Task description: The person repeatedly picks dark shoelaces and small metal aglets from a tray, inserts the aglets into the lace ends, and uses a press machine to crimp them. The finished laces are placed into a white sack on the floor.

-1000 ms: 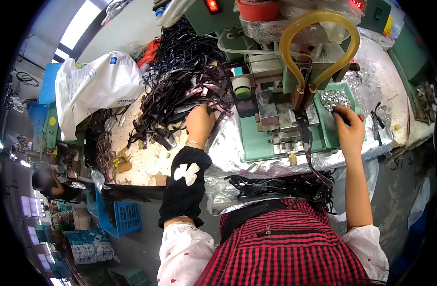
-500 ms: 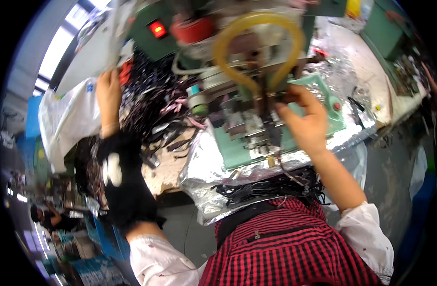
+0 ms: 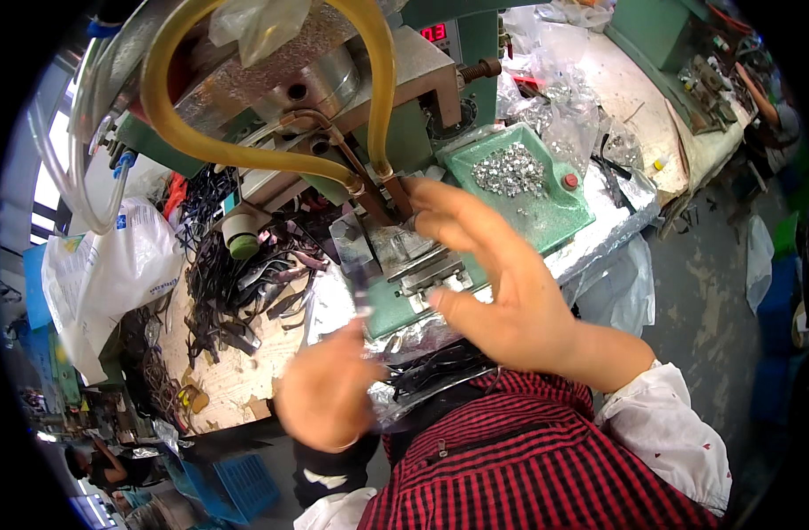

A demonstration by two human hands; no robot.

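Observation:
My right hand [image 3: 510,291] reaches over the green base plate of a bench machine [image 3: 413,64]. Its fingers are spread, their tips beside the two upright copper-coloured electrodes [image 3: 382,201] under the head, the thumb by a small metal fixture [image 3: 431,281]. I see nothing held in it. My left hand [image 3: 329,389] is low in front of the machine, near the black strips [image 3: 444,369] at the bench edge. Motion smears its fingers, so what they hold, if anything, cannot be made out. A green tray [image 3: 555,212] of small shiny metal pieces [image 3: 510,170] stands right of the electrodes.
A thick yellow hose [image 3: 157,88] loops across the machine's front. Left of it lies a heap of black strips [image 3: 223,300], with a white plastic bag [image 3: 113,256] beyond. Silver foil [image 3: 621,201] covers the bench under the tray. A blue crate [image 3: 241,486] is at lower left.
My left hand has come back from the strip heap by the white bag to the machine's front. My right hand has moved left and nearer, fingers spreading. The view has shifted.

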